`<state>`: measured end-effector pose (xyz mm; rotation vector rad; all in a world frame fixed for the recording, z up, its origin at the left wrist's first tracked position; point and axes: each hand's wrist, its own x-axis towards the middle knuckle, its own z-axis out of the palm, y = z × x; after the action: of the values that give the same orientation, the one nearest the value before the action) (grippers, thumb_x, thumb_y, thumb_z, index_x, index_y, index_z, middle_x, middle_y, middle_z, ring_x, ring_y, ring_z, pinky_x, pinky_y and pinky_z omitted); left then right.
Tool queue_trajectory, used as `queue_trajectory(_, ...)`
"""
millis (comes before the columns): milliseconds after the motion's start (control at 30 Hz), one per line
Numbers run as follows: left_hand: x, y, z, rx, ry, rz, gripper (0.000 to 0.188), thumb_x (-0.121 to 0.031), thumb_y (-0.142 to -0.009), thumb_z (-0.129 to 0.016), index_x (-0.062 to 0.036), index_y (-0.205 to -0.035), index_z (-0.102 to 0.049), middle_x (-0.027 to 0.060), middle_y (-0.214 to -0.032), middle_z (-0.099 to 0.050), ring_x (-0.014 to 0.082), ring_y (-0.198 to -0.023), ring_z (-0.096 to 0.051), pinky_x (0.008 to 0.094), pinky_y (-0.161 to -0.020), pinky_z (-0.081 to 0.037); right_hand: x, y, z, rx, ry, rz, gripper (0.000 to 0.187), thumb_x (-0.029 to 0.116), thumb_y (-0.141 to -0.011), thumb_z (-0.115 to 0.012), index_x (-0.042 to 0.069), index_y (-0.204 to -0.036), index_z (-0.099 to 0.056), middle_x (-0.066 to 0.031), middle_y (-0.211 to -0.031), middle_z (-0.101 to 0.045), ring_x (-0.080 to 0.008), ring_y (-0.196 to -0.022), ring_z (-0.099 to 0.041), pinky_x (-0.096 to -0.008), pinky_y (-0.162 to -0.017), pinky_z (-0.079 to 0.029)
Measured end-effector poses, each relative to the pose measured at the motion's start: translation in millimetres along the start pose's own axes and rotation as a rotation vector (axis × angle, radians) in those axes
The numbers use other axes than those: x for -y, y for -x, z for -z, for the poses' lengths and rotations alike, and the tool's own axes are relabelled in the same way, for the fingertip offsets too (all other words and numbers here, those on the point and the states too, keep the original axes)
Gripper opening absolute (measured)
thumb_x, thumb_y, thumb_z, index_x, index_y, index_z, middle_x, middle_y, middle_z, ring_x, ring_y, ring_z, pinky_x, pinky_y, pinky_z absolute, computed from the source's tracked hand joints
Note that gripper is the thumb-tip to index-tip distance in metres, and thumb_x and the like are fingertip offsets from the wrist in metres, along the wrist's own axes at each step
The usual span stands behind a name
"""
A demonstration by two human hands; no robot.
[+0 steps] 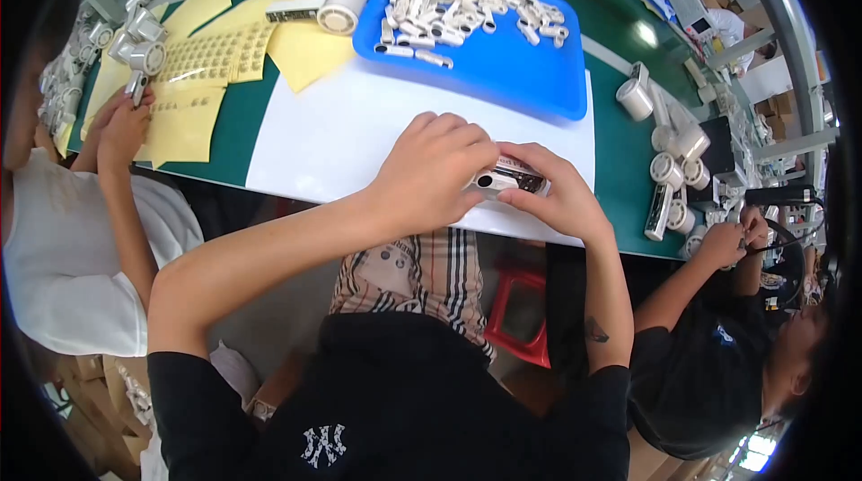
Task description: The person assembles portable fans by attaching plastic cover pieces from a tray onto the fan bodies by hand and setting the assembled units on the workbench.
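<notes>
Over the front edge of the white sheet, my two hands meet around a small white housing (510, 177). It has a black round spot at one end and a dark, open-looking side with fine parts in it. My left hand (434, 171) is closed on its left end, fingers curled and thumb below. On the other end, my right hand (558, 189) grips it between thumb and fingers. My fingers cover much of the housing. Beyond them sits a blue tray (512, 90) holding many small white parts with dark round ends.
A white sheet (323, 135) lies on the green table (238, 135). Yellow sheets with round stickers (202, 59) are at the left, near a white fan-like unit (341, 9). More white units (666, 171) crowd the right. Co-workers sit on both sides; a red stool (521, 315) stands below.
</notes>
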<state>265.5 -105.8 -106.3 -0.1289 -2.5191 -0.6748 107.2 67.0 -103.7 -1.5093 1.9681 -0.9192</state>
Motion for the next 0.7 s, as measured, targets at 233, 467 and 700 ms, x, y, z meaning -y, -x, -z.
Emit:
queue_trajectory(233, -6, 0, -17, 0.198, -0.076, 0.133, 0.038, -0.009, -0.069, -0.07, -0.0074, -0.104, -0.055, 0.0083, -0.082, -0.067, 0.0288, -0.09, -0.061, 0.0428, -0.071, -0.041, -6, 17, -39, -0.242, 0.246, 0.161, 0.052, 0.007, -0.074, -0.076, 0.001, -0.123, -0.059, -0.0145, -0.117, -0.058, -0.0333, -0.107, -0.055, -0.0396, -0.089, -0.049)
queue_trajectory(467, -2, 0, -26, 0.049, -0.057, 0.18, 0.034, -0.013, -0.066, -0.074, -0.0108, -0.098, -0.062, 0.0089, -0.074, -0.065, 0.0264, -0.082, -0.064, 0.0407, -0.07, -0.044, -2, 11, -42, -0.322, -0.172, -0.066, 0.05, 0.004, -0.068, -0.082, 0.005, -0.117, -0.07, -0.0078, -0.104, -0.063, -0.0187, -0.097, -0.062, -0.0294, -0.084, -0.049)
queue_trajectory(700, 8, -14, -15, 0.107, 0.113, 0.316, 0.046, -0.029, -0.065, -0.086, -0.0117, -0.101, -0.064, 0.0124, -0.092, -0.071, 0.0301, -0.088, -0.067, 0.0414, -0.078, -0.051, -6, 5, -33, -0.349, -0.004, 0.076, 0.058, 0.007, -0.071, -0.081, 0.003, -0.126, -0.062, -0.0133, -0.12, -0.058, -0.0255, -0.114, -0.056, -0.0344, -0.096, -0.045)
